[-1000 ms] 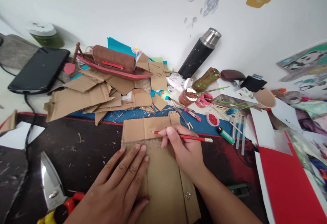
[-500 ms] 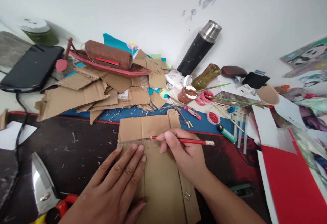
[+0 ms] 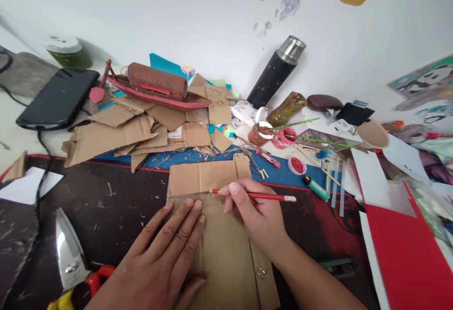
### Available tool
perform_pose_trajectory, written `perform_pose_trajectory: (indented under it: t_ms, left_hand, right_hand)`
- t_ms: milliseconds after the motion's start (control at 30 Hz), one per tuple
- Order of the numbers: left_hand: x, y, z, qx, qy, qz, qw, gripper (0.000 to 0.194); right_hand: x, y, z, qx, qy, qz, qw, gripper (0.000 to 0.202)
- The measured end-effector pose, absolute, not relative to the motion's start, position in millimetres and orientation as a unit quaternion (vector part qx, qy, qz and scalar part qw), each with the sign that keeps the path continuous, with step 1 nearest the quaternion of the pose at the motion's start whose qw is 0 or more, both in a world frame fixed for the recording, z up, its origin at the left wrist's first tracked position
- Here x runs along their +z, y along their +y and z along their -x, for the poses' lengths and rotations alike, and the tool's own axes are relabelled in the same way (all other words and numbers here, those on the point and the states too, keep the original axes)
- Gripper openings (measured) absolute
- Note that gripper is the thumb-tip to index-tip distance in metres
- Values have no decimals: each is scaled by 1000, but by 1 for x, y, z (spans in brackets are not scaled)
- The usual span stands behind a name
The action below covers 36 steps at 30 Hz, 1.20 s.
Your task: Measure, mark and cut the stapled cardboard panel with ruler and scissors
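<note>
A piece of brown cardboard [image 3: 226,248] lies on the dark tabletop in front of me. My left hand [image 3: 170,239] is spread flat over its left side, pressing it down. Just beyond those fingertips a thin greyish strip [image 3: 184,197] runs across the cardboard; I cannot tell what it is. My right hand [image 3: 253,213] grips a red pencil [image 3: 269,196] between thumb and fingers. The pencil lies nearly level, its tip pointing left and at the strip, its eraser end to the right. Two small metal staples [image 3: 261,272] show on the cardboard's right flap.
Scissors [image 3: 71,253] lie left of my left arm. Behind the cardboard are cardboard scraps [image 3: 109,135] under a brown model boat [image 3: 159,88], a black flask [image 3: 272,79], paint pots [image 3: 262,134] and a green cutter [image 3: 316,188]. Red card [image 3: 406,248] lies at right.
The whole view has shifted slightly, so most things on the left sit a little further right and lower. Both hands keep nearly the same pose, and the pencil tip stays at the strip.
</note>
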State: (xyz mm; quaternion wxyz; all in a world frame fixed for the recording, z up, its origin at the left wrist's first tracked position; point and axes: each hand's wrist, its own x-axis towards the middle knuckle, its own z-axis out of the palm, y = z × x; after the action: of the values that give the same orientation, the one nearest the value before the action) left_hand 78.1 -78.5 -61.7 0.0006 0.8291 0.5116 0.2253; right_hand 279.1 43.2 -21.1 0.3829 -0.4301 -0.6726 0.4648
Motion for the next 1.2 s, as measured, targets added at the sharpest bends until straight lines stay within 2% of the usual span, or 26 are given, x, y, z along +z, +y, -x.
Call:
perform_pose_trajectory:
  t_ms: [133, 767, 967, 1200]
  left_hand:
    - [-64, -78, -77, 226, 510, -830, -7, 87]
    - [-65, -79, -76, 219, 511, -831, -11, 69]
    - [-64, -80, -77, 222, 512, -830, -7, 70]
    - [-62, -80, -77, 224, 510, -831, -6, 73]
  right_hand:
    - [-22, 43, -279, 461, -678, 431, 378, 39]
    - [-23, 44, -282, 449, -741, 367, 338, 25]
    - [-21, 43, -282, 432, -769, 346, 319, 26]
    - [-23, 43, -279, 432, -773, 341, 315, 16]
